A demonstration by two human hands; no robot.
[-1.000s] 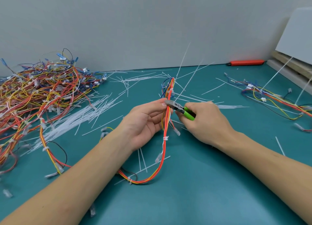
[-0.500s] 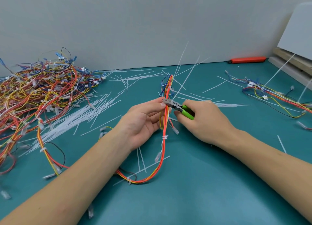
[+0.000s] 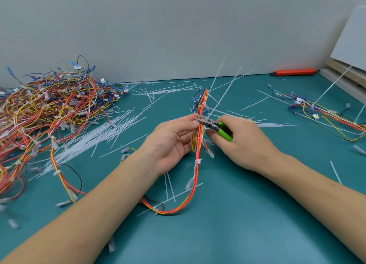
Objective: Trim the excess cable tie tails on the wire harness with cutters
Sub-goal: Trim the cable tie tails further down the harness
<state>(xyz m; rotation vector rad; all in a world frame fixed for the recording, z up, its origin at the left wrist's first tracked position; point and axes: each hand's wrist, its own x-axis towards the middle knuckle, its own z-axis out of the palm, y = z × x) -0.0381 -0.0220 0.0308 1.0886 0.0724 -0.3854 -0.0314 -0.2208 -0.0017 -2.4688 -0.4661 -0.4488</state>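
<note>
1. Shifted slightly since a second ago: cutters nudged leftward along the wire harness, nose now against the bundle just beside the left thumb tip; both hands otherwise in the same place above the table.
2. Left hand: palm up, thumb and fingers pinching the harness near its upper part, grip closed on the wires.
3. Right hand: grip wrapped around the green handles of the cutters, metal nose pointing left at the bundle; cannot tell whether the blades are closed on a tie.
4. Harness: rising from the hands to a fanned top with blue and red leads, looping down and toward the camera in a curve lying on the table, white ties spaced along it.
5. Uncut cable tie tails: long, white, slanting up and right from the harness above the cutters.
6. Left side: large pile of harnesses reaching the back wall, with a spread of cut white tails between pile and left hand.
7. Right side: another harness well apart, orange tool at the back edge, stacked boards in the far right corner.
8. Open teal surface near the camera, between and beneath the forearms, only a few loose tails there.
</note>
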